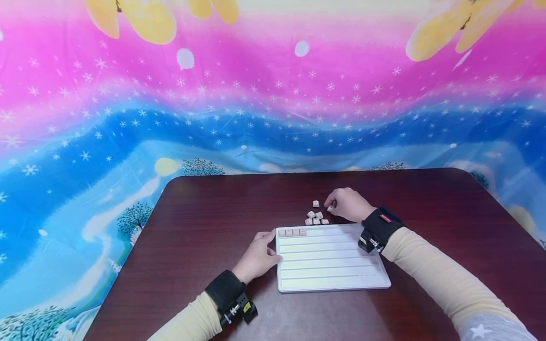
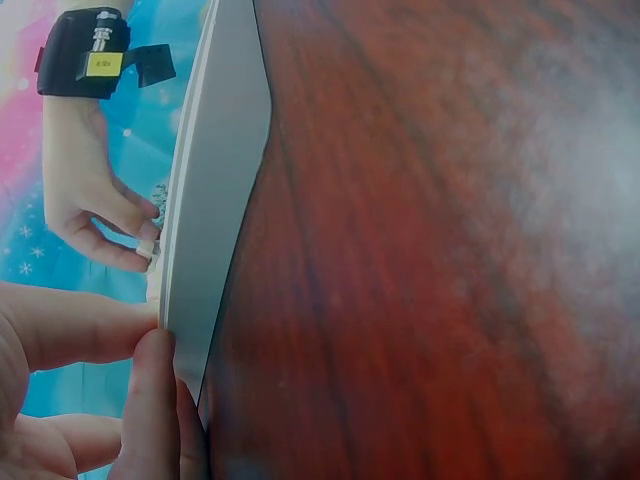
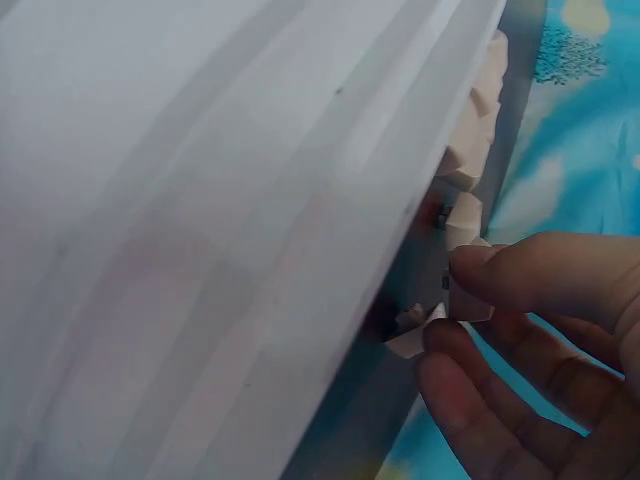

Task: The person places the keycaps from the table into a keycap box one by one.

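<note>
A white board with raised ridges (image 1: 326, 265) lies on the table. My left hand (image 1: 257, 255) holds its left edge; in the left wrist view the fingertips (image 2: 152, 350) meet the rim. A short row of pale keycaps (image 1: 292, 232) sits in the board's upper left corner. Just past the far edge, my right hand (image 1: 350, 204) pinches a pale keycap (image 1: 330, 208) between thumb and fingers. Beside that hand lie several loose keycaps (image 1: 319, 215), with one keycap (image 1: 315, 204) a little apart. Close up, a tilted keycap (image 3: 407, 342) is near the right fingertips.
The dark brown wooden table (image 1: 204, 203) has rounded far corners. Behind it hangs a colourful cloth (image 1: 256, 104) with snowflakes and trees. Black straps with small cameras, the left strap (image 1: 226, 290) and the right strap (image 1: 382, 223), circle both wrists; the right one overhangs the board.
</note>
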Demonstrator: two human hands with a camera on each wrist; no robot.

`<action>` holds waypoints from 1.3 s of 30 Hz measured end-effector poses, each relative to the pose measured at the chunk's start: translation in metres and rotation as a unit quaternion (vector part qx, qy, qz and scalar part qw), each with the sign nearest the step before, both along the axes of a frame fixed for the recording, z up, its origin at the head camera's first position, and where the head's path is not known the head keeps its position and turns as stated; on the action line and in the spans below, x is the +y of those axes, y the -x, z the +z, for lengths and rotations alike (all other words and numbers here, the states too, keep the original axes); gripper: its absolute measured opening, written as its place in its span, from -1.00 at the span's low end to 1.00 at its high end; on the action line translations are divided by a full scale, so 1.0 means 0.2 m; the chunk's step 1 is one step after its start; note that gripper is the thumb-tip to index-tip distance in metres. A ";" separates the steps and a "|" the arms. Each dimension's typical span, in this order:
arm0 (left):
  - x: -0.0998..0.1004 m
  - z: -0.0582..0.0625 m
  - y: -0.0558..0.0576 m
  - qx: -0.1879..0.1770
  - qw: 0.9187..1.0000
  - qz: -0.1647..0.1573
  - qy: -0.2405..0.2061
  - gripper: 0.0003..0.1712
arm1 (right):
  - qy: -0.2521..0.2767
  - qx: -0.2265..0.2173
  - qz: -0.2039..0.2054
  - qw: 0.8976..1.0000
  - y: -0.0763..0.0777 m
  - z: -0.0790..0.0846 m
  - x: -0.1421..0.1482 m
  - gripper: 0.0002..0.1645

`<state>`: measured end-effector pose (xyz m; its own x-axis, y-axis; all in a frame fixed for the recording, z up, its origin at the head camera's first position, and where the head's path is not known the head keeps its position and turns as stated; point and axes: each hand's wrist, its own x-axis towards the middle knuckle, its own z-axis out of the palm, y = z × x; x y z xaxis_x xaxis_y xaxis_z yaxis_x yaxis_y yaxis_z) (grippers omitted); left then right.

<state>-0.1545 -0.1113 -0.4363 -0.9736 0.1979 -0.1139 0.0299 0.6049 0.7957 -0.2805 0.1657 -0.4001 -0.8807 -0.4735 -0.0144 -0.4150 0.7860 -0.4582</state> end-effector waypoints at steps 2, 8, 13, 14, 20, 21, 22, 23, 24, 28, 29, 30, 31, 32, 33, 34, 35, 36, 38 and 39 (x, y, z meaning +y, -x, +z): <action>0.00 0.00 0.00 -0.002 1.000 0.001 0.000 -0.15 | 0.004 0.002 0.002 1.000 -0.01 0.01 0.00 -0.80; 0.00 0.01 0.00 -0.013 1.000 0.009 0.003 -0.14 | 0.019 0.006 0.010 1.000 -0.05 0.03 -0.01 -0.73; 0.00 0.01 0.00 -0.018 1.000 0.011 0.001 -0.14 | 0.026 0.006 0.020 0.999 -0.08 0.05 -0.04 -0.70; 0.00 0.01 0.00 -0.017 1.000 0.010 0.000 -0.14 | 0.028 0.004 0.026 0.999 -0.09 0.05 -0.05 -0.72; 0.01 0.01 0.00 -0.014 1.000 0.010 0.003 -0.14 | 0.034 0.012 0.069 0.997 -0.15 0.08 -0.09 -0.78; 0.01 0.01 0.00 -0.015 1.000 0.010 0.003 -0.14 | 0.035 0.014 0.076 0.996 -0.15 0.08 -0.10 -0.77; 0.01 0.01 0.00 -0.016 1.000 0.010 0.002 -0.14 | 0.036 0.014 0.081 0.996 -0.16 0.08 -0.10 -0.76; 0.01 0.01 0.00 -0.016 1.000 0.009 0.001 -0.14 | 0.037 0.010 0.084 0.996 -0.16 0.08 -0.11 -0.75; 0.01 0.01 0.00 -0.016 1.000 0.009 0.001 -0.14 | 0.037 0.005 0.085 0.996 -0.17 0.08 -0.12 -0.75; 0.01 0.01 0.00 -0.016 1.000 0.007 -0.001 -0.14 | 0.028 -0.017 0.080 0.996 -0.18 0.08 -0.15 -0.77; 0.01 0.01 0.00 -0.015 1.000 0.007 -0.001 -0.14 | 0.026 -0.019 0.079 0.996 -0.18 0.07 -0.16 -0.78; 0.00 0.01 0.00 -0.014 1.000 0.006 0.000 -0.14 | 0.023 -0.018 0.080 0.996 -0.19 0.07 -0.16 -0.79; 0.00 0.01 0.00 -0.013 1.000 0.006 0.001 -0.14 | 0.020 -0.016 0.082 0.996 -0.19 0.07 -0.17 -0.80; 0.00 0.01 0.00 -0.013 1.000 0.006 0.001 -0.14 | 0.017 -0.011 0.087 0.996 -0.19 0.06 -0.18 -0.81; 0.00 0.01 0.00 -0.012 1.000 0.005 0.001 -0.14 | 0.014 -0.006 0.091 0.996 -0.19 0.06 -0.18 -0.82; 0.00 0.01 0.00 -0.012 1.000 0.005 0.002 -0.14 | 0.013 -0.001 0.095 0.995 -0.20 0.05 -0.19 -0.83; 0.00 0.00 0.00 -0.011 1.000 0.005 0.003 -0.14 | 0.012 0.003 0.098 0.995 -0.20 0.05 -0.20 -0.83; 0.00 0.00 0.00 -0.010 1.000 0.004 0.003 -0.14 | 0.010 0.009 0.103 0.995 -0.20 0.04 -0.20 -0.84; 0.00 0.01 0.00 -0.008 1.000 0.003 0.005 -0.15 | 0.006 0.017 0.109 0.994 -0.20 0.03 -0.21 -0.84; 0.00 0.01 0.00 -0.007 1.000 0.002 0.006 -0.15 | 0.006 0.020 0.112 0.993 -0.20 0.03 -0.22 -0.84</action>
<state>-0.1543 -0.1106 -0.4352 -0.9728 0.1916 -0.1305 0.0154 0.6151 0.7883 -0.2408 0.1226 -0.3942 -0.7528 -0.6578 0.0252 -0.5971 0.6662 -0.4468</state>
